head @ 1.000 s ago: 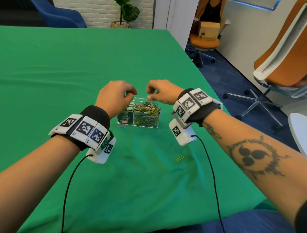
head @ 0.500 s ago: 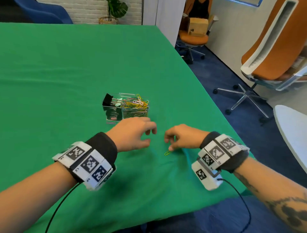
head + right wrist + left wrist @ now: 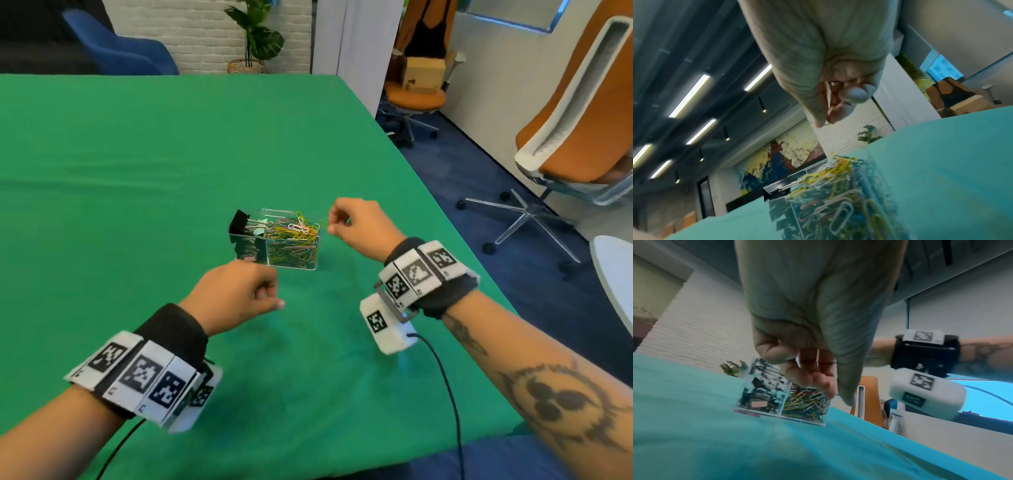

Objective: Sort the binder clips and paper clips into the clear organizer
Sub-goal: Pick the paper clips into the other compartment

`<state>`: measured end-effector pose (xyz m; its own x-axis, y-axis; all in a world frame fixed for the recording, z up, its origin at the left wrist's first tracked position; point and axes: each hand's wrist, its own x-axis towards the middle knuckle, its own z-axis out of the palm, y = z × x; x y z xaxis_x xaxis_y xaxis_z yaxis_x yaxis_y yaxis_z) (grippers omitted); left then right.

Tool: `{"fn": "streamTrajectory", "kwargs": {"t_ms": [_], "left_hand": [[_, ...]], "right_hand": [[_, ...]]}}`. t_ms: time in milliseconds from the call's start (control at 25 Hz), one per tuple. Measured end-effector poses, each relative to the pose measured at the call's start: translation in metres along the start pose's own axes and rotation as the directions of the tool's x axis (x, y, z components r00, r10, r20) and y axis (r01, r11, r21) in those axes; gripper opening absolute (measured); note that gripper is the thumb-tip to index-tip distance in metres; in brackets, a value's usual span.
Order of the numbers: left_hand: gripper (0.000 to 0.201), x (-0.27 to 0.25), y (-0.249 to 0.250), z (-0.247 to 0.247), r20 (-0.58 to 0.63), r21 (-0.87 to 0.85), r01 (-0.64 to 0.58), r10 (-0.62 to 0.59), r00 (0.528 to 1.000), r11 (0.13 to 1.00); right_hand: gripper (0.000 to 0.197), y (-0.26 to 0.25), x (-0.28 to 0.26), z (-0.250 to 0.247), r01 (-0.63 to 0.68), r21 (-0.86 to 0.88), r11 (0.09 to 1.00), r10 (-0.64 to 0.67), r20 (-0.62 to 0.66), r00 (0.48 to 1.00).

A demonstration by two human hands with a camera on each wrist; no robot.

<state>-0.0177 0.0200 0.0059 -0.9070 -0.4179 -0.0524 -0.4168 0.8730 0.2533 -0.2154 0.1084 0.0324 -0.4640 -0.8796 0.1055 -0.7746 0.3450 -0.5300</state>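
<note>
The clear organizer (image 3: 291, 262) stands mid-table on the green cloth. Its left compartment holds binder clips (image 3: 239, 222), its right one a heap of coloured paper clips (image 3: 296, 230). My right hand (image 3: 330, 224) hovers just right of the organizer's top rim, thumb and fingers pinching a yellow-green paper clip (image 3: 323, 225); in the right wrist view that hand (image 3: 826, 120) hangs above the heap (image 3: 838, 172). My left hand (image 3: 274, 298) floats in front of the organizer, fingers loosely curled, nothing seen in it (image 3: 836, 394). A pink paper clip (image 3: 749, 413) lies against the organizer's front left corner.
The table (image 3: 137, 154) ends close on the right, where blue floor and orange office chairs (image 3: 582, 137) begin. A blue chair (image 3: 116, 51) and a potted plant (image 3: 257, 41) stand beyond the far edge. Cables trail from both wrist cameras toward me.
My right hand picked the yellow-green paper clip off the cloth near the front and carried it up to the organizer's right side. The left hand drew its fingers in.
</note>
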Motion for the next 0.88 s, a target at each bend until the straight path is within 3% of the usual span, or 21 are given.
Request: {"fn": "streamTrajectory", "kwargs": {"t_ms": [80,240,440,560,640,720,800,880], "left_hand": [[0.022,-0.010,-0.006,0.004,0.013,-0.029,0.054,-0.054,0.998,0.998],[0.023,-0.019,-0.014,0.011,0.011,-0.030,0.097,-0.097,0.995,0.995],[0.022,-0.015,-0.019,0.000,-0.045,-0.060,0.155,-0.158,0.986,0.986],[0.035,0.001,-0.029,-0.015,-0.170,-0.120,0.255,-0.273,0.947,0.959],[0.064,0.019,-0.038,-0.021,-0.219,-0.180,0.331,-0.366,0.905,0.926],[0.094,0.037,-0.045,-0.022,-0.135,-0.190,0.391,-0.419,0.898,0.900],[0.093,0.049,-0.048,-0.019,-0.067,-0.257,0.397,-0.426,0.902,0.881],[0.077,0.055,-0.051,-0.019,-0.085,-0.356,0.394,-0.449,0.889,0.847]], "right_hand": [[0.012,-0.025,0.025,0.003,0.036,0.008,0.999,-0.036,-0.068,0.997],[0.018,-0.049,0.045,0.023,0.063,-0.195,0.979,-0.056,0.040,0.998],[0.019,-0.033,0.028,0.011,0.012,-0.230,0.973,-0.026,-0.056,0.998],[0.029,-0.009,-0.001,0.017,-0.055,-0.276,0.960,0.042,-0.050,0.998],[0.041,0.006,-0.007,0.026,-0.171,-0.187,0.967,0.179,0.027,0.984],[0.046,0.012,-0.004,0.036,-0.279,0.014,0.960,0.273,0.155,0.949],[0.046,0.009,0.000,0.044,-0.344,0.212,0.915,0.296,0.228,0.928],[0.038,0.004,0.007,0.047,-0.329,0.249,0.911,0.283,0.203,0.937]]}}
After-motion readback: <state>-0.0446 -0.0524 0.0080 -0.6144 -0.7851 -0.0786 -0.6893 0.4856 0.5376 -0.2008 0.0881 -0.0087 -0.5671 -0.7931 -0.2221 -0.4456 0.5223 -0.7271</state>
